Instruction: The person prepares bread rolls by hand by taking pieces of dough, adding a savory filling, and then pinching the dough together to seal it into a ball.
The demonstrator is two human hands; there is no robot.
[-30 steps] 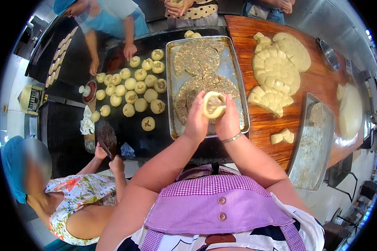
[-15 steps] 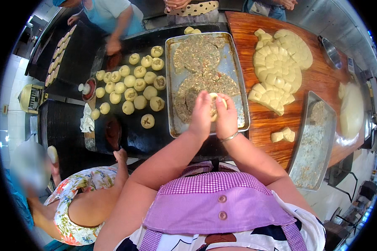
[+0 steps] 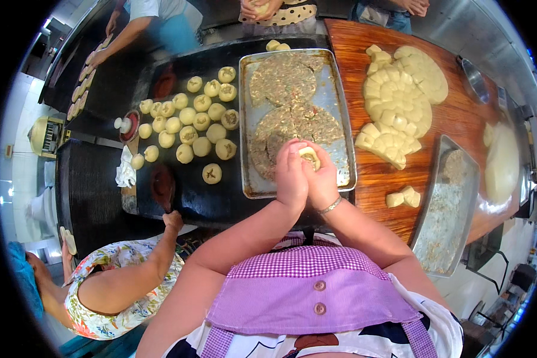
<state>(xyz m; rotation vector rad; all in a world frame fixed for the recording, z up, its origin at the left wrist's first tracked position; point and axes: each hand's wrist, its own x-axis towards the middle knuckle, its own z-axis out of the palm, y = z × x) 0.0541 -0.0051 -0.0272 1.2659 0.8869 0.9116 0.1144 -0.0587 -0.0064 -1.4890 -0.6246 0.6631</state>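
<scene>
Since the earlier frame, the left hand (image 3: 292,176) has closed in against the right hand (image 3: 322,179). Together they cup the dough (image 3: 314,156) above the tray (image 3: 330,89). I'd pinch its rim evenly, keeping the filling (image 3: 308,157) off the edge.

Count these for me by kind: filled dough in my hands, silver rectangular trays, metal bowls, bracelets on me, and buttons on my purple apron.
Filled dough piece: 1
Silver rectangular trays: 2
Metal bowl: 1
Bracelet: 1
Apron buttons: 2
Total: 7
</scene>
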